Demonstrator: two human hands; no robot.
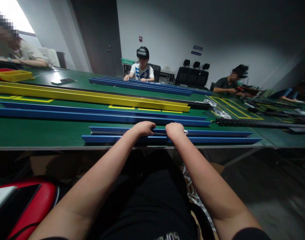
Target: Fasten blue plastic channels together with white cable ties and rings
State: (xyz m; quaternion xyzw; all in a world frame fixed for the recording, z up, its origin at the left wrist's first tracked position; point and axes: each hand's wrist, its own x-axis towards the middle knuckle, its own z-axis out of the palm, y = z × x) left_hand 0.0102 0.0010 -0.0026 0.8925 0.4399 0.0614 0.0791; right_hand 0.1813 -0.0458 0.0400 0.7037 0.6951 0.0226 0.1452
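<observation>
The near blue rail (160, 140) lies on the green counter (42, 133), close along its front edge. Its long axis runs left to right across the person's front, nearly parallel to that edge, so one end points left and the other right. The right end reaches farther past the hands than the left end does. Two long walls show, one behind the other, with the trough between them seemingly facing up.

The left hand (144, 128) and right hand (176, 130) are both curled over the rail near its middle, a gap between them. Most fingertips are hidden, so I cannot tell whether either grips anything. A small white piece (186, 132) shows just beside the right hand.

Beyond, a second blue rail (99, 116) and a yellow rail (92, 96) also lie roughly left to right.
</observation>
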